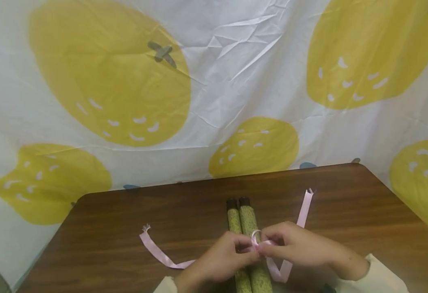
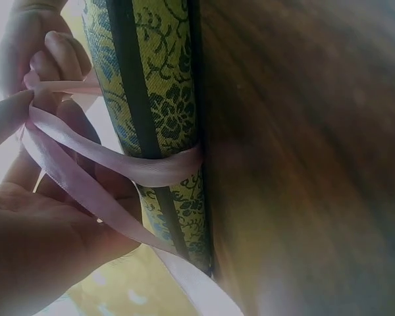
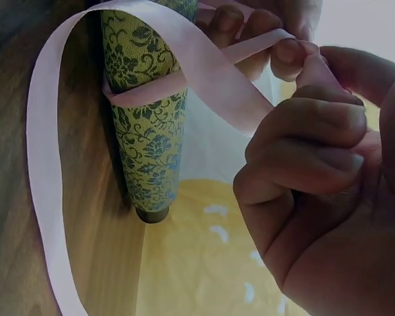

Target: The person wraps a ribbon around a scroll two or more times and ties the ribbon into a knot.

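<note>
Two rolled scrolls [image 1: 249, 221] in green-yellow patterned fabric, with dark end knobs, lie side by side on the table. A pink ribbon [image 3: 148, 92] passes around them, and a small loop of it stands up between the hands. My left hand [image 1: 223, 256] pinches the ribbon between thumb and fingers above the scrolls. My right hand [image 1: 298, 246] pinches the ribbon close beside it, the fingertips of both hands nearly meeting. One ribbon tail stretches left across the table and another runs to the right; both have frayed ends. In the left wrist view, a dark stripe shows along one scroll.
The brown wooden table [image 1: 126, 215] has rounded back corners. Behind it hangs a white curtain [image 1: 206, 93] printed with big yellow lemons. A small dark object [image 1: 327, 288] shows at the bottom edge near the right sleeve.
</note>
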Available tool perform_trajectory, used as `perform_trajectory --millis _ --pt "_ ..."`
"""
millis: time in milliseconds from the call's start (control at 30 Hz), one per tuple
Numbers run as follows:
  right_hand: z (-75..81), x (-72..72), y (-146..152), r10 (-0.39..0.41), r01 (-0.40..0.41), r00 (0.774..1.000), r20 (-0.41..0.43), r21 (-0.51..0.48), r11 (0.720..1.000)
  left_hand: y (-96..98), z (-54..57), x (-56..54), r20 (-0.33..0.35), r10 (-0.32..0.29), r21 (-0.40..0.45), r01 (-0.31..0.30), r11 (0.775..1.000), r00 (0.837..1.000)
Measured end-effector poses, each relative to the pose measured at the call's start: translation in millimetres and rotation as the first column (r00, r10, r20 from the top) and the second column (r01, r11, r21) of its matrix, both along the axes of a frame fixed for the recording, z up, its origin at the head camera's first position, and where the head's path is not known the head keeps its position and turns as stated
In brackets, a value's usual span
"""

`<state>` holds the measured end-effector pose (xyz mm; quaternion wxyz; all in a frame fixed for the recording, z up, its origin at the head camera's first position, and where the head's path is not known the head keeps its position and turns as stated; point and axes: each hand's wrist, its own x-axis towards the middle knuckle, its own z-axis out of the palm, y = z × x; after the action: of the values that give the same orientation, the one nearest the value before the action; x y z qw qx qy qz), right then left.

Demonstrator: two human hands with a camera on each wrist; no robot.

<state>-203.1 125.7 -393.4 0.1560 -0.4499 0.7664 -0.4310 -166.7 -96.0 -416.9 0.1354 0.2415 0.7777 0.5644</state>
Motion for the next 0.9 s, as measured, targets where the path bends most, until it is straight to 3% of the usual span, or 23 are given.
perform_trajectory --millis 300,700,900 --pt "4.0 -3.3 7.2 0.003 -0.002 1.000 0.014 -0.054 0.999 1.6 -0.2 2.0 0.010 0.020 -0.005 -0.020 1.000 1.000" --pt "0.1 -3.2 2.5 0.018 -0.017 0.998 0.060 -0.024 1.000 1.5 0.5 2.3 0.045 0.024 0.015 -0.025 1.000 0.999" --pt "7.0 -7.5 10.4 0.084 -0.068 0.983 0.166 -0.097 0.993 2.5 -0.6 2.6 0.064 0.043 0.008 -0.044 0.999 0.997"
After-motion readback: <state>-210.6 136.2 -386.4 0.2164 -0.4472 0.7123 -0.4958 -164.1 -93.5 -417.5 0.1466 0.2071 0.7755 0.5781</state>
